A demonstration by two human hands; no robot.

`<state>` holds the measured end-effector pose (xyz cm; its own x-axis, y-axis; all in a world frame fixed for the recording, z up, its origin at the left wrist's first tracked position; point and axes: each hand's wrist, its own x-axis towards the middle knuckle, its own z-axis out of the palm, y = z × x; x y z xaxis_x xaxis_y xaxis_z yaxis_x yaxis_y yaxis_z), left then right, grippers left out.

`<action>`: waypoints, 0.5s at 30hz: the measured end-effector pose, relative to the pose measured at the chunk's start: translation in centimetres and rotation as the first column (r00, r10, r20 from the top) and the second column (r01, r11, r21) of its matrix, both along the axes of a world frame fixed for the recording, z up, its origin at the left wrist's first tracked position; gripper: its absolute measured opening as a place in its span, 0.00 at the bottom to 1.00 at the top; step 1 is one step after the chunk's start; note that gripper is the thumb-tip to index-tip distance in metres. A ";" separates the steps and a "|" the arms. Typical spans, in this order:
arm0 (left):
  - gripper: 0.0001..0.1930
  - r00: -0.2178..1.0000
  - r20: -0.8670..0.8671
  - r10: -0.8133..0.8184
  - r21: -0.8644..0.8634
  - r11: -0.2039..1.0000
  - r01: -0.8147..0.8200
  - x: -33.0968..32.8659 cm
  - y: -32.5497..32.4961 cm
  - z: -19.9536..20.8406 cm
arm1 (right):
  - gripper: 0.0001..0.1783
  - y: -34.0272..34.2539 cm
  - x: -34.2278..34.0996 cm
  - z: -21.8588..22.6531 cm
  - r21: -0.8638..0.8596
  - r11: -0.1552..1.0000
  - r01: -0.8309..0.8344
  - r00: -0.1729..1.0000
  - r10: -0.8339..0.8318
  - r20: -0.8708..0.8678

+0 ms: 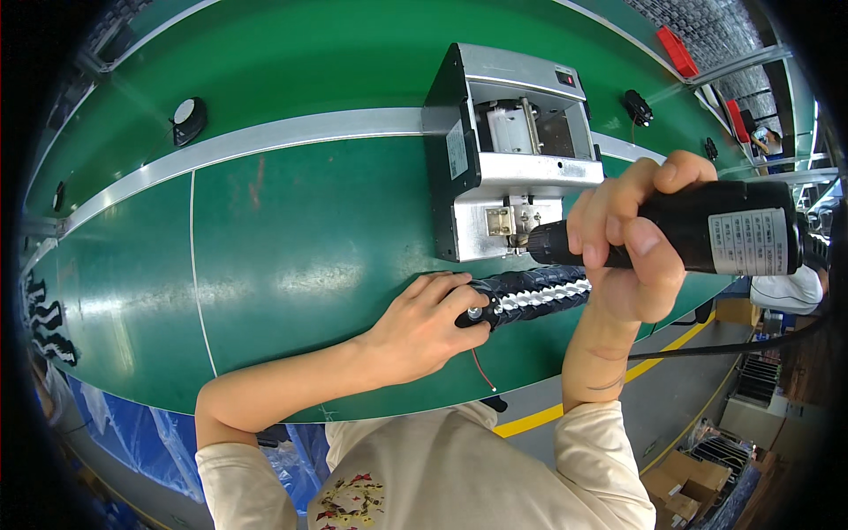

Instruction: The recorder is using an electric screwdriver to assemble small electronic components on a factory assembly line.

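My right hand [638, 231] is wrapped round a black electric screwdriver [691, 212] with a white label on its side. The screwdriver lies nearly level in view, and its tip reaches the metal front of a silver-and-black screw feeder machine [511, 66]. My left hand [422, 325] is closed over the near end of a long black ribbed part [530, 299] with a silvery strip along its middle. That part lies on the green table, just in front of the machine. A thin red wire [482, 371] trails from beneath my left hand.
A metal rail [309, 129] crosses the green worktable [291, 221]. Beyond it sit a round black-and-white part [187, 120] and a small black part [638, 108]. A black cable [724, 350] hangs at the right. Cardboard boxes [685, 486] stand on the floor, and other people are nearby.
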<state>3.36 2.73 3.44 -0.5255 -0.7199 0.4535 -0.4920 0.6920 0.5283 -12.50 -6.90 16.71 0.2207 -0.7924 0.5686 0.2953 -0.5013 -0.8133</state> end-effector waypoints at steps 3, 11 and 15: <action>0.14 1.000 0.003 -0.010 -0.014 1.000 0.010 0.5 0.3 0.4 | 0.22 1.2 -0.4 -0.1 -0.016 1.000 -0.017 1.000 0.017 0.012; 0.14 1.000 0.003 -0.003 -0.017 1.000 0.003 0.6 0.4 0.0 | 0.24 2.9 -1.3 0.8 -0.026 0.997 -0.077 0.992 0.079 0.100; 0.14 1.000 0.014 -0.002 -0.015 1.000 0.002 0.4 0.1 -0.1 | 0.26 0.9 -1.3 0.8 -0.043 0.993 -0.113 0.983 0.118 0.139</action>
